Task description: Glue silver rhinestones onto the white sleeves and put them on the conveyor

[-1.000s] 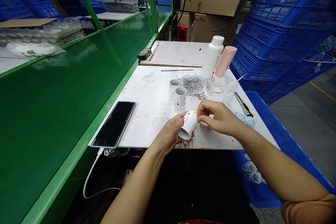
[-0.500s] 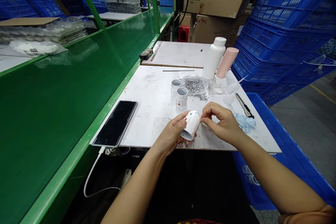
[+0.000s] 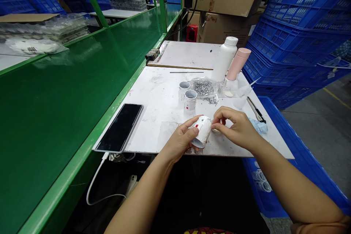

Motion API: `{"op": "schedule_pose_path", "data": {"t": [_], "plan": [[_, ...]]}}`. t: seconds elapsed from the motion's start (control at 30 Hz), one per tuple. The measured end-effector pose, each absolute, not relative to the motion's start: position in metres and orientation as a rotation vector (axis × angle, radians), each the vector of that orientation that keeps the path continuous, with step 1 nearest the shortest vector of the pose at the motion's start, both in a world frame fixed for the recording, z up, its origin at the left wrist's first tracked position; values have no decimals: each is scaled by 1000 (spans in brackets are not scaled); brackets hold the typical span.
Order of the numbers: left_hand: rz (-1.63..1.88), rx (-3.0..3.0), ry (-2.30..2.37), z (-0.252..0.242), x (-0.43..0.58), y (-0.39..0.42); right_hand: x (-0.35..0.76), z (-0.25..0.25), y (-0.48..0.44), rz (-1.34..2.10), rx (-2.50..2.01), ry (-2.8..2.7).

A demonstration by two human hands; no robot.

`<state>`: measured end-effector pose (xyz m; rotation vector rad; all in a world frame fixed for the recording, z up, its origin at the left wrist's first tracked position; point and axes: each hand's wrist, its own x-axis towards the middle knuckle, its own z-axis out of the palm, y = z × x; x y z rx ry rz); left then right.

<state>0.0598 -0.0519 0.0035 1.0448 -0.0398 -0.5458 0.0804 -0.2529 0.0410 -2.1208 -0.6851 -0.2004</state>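
My left hand (image 3: 181,139) is wrapped round a short white tube (image 3: 201,131) with a red mark, held tilted just above the white worktable (image 3: 164,109) near its front edge. My right hand (image 3: 236,128) is right beside the tube's upper end, its fingers pinched together on something too small to make out. Two more grey-white tubes (image 3: 189,98) stand upright a little farther back. Behind them lies a clear bag of small metal parts (image 3: 203,87), with a few loose ones spilled beside it.
A black phone (image 3: 120,127) on a white cable lies at the table's left edge, next to the green conveyor (image 3: 68,91). A white bottle (image 3: 225,58), a pink bottle (image 3: 238,64), a utility knife (image 3: 255,109) and a blue cloth (image 3: 259,126) are to the right. Blue crates (image 3: 296,25) stand stacked beyond.
My left hand has turned the tube slightly and my right hand's fingers have closed in on its upper end. Everything else on the table stayed put.
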Motion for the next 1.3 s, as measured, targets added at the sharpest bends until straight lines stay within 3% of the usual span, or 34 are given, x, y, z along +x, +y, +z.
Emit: {"op": "schedule_pose_path", "data": {"t": [0.7,1.3], "plan": [[-595,957,-148,-1,65,-49,80,37,-246,-296,-2022,-651],[-573,999,-106,1,62,-51,85,47,-251,-97,-2127,-604]]}}
